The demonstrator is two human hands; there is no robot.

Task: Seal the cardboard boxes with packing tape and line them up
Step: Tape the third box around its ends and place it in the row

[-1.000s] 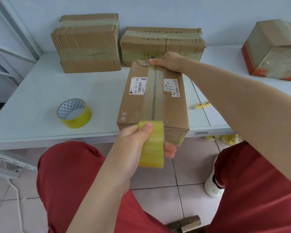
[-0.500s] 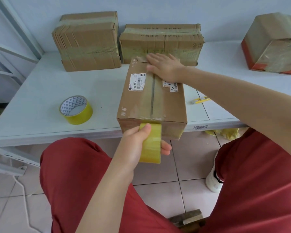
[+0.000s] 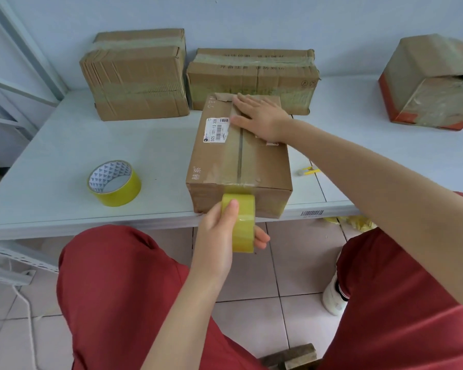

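Note:
A brown cardboard box [image 3: 265, 166] with white labels lies at the table's front edge, a strip of clear tape running along its top seam and over its front face. My left hand [image 3: 219, 231] grips a yellow-tinted tape roll [image 3: 241, 222] against the box's front face, thumb on the roll's outer band. My right hand [image 3: 259, 116] lies flat with straight fingers on the far end of the taped seam. Two taped boxes stand side by side at the back: a taller box [image 3: 137, 76] on the left and a flatter box [image 3: 251, 76] just behind the one I work on.
A second yellow tape roll [image 3: 114, 184] lies on the white table [image 3: 64, 156] to the left. A worn box with red edges [image 3: 433, 84] sits at the back right. A small yellow cutter [image 3: 309, 170] lies right of the box. My red-trousered knees are below the table edge.
My right hand slid from the box's far edge onto its top and now lies flat on the tape. My left hand brought the roll up against the box's front face.

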